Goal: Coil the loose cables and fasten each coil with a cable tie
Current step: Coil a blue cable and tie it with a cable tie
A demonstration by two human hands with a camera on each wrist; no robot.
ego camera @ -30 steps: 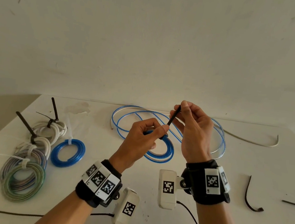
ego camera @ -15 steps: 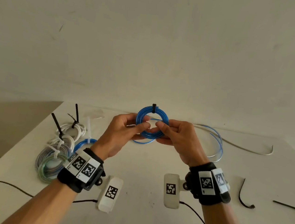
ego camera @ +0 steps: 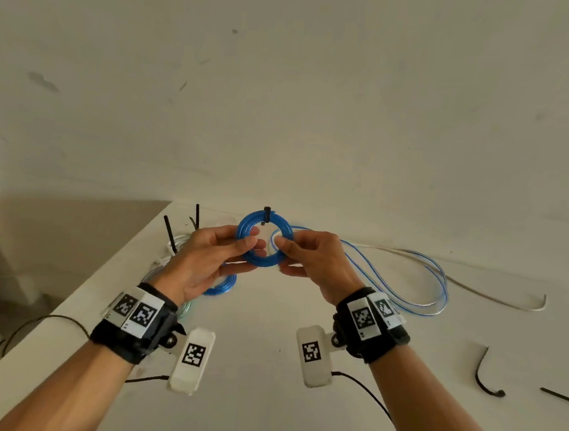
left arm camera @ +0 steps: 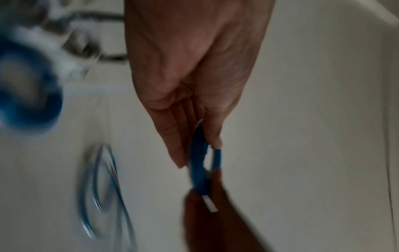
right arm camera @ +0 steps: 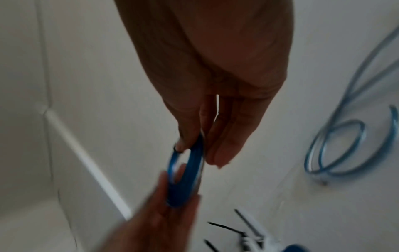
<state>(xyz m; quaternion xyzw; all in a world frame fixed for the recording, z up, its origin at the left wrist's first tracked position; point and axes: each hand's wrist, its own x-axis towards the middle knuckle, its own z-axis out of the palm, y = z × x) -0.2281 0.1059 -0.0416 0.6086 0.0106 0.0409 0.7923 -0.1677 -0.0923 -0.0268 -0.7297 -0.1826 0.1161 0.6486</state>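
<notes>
A small blue cable coil (ego camera: 277, 223) is held upright above the white table (ego camera: 260, 402), with a black cable tie (ego camera: 266, 214) fastened at its top. My left hand (ego camera: 239, 245) pinches the coil's left side between thumb and fingers, and my right hand (ego camera: 288, 250) pinches its right side. The left wrist view shows the blue coil (left arm camera: 198, 163) edge-on between my left fingers (left arm camera: 179, 146). The right wrist view shows the same blue coil (right arm camera: 190, 170) pinched by my right fingers (right arm camera: 224, 145). A loose blue and white cable (ego camera: 414, 288) lies on the table behind my right hand.
Several tied coils (ego camera: 222, 283) lie at the table's left edge, partly hidden by my left hand, with black tie tails (ego camera: 170, 234) sticking up. A white cable (ego camera: 496, 295) runs along the back right. Spare black cable ties (ego camera: 484, 377) lie at the right. A wall stands behind.
One second ago my hands were pulling a black tie on the coil near the table. Since then they lifted the tied coil upright and moved it to the left.
</notes>
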